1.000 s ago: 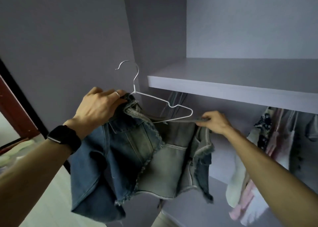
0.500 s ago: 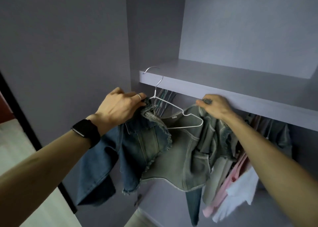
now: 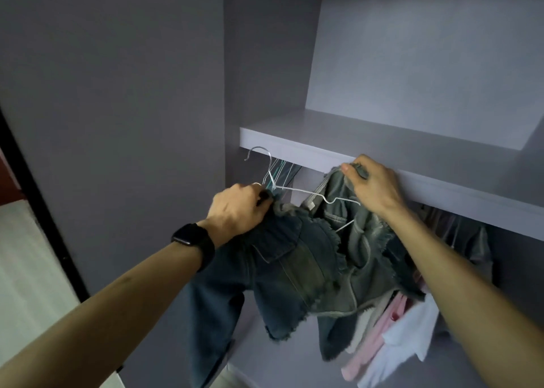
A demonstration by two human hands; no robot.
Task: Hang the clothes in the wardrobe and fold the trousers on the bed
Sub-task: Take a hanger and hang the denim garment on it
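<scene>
Jacket (image 3: 309,258) and hanger (image 3: 297,190) raised nearer the shelf (image 3: 382,140)
Left grip (image 3: 238,208) clamped on jacket collar beside hanger neck; right grip (image 3: 371,187) pinching jacket shoulder just under shelf edge; hook at shelf front

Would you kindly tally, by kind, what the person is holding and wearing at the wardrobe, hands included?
hands: 2, left hand and right hand
denim jacket: 1
wire hanger: 1
wristwatch: 1
Total: 5
</scene>
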